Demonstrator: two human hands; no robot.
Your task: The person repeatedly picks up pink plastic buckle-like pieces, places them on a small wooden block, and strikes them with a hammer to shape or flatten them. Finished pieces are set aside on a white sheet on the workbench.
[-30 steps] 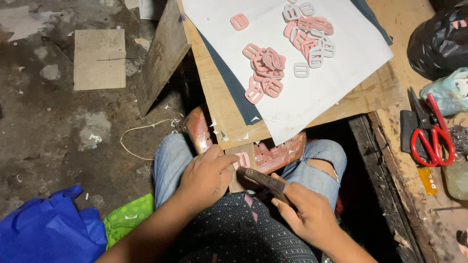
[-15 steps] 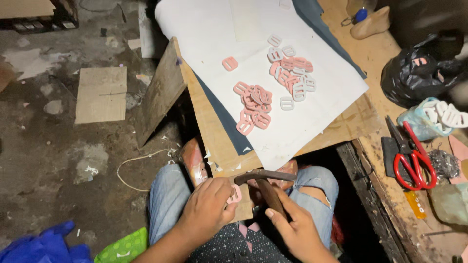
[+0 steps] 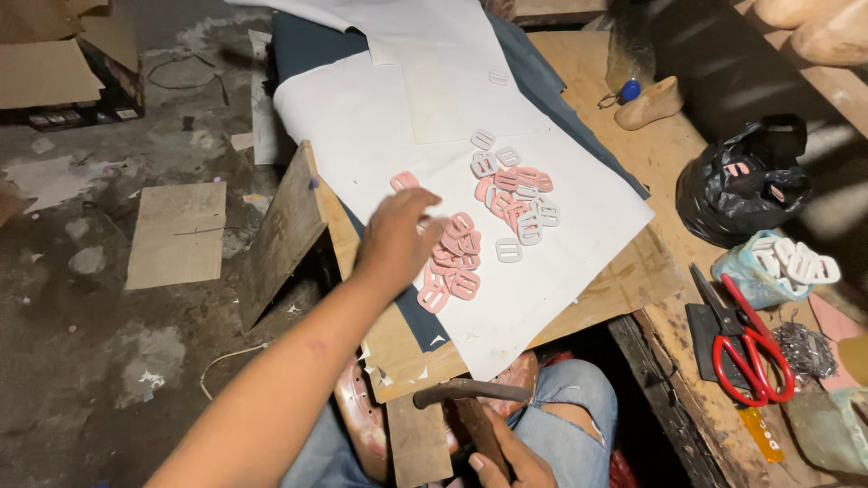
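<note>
I'm looking at the pink buckles (image 3: 457,258) first: a loose heap of them lies on the white sheet (image 3: 380,126), with a second cluster of pink and white buckles (image 3: 511,194) just beyond it, up and to the right. The left hand (image 3: 398,237) is stretched out over the near heap, fingers curled loosely and spread, hovering at its edge; I can't tell whether it has pinched a buckle or is only touching them. One pink buckle (image 3: 404,181) sits alone just above the knuckles.

Down at the bottom, the right hand (image 3: 502,456) is wrapped around the wooden handle of a hammer (image 3: 470,393), whose dark metal head lies crosswise above the lap. Beneath it I see a reddish shoe sole (image 3: 362,425) resting on the knees in torn blue jeans (image 3: 579,407).

The white sheet overlaps a dark blue sheet (image 3: 303,45) on a worn wooden table (image 3: 660,163). Out to the right, red-handled scissors (image 3: 750,348) lie on the table, near a pale blue bag of white buckles (image 3: 782,267) and a black plastic bag (image 3: 741,185). A wooden shoe last (image 3: 646,104) rests farther back. To the left, a piece of cardboard (image 3: 176,233) lies flat on the stained concrete floor (image 3: 81,343).
</note>
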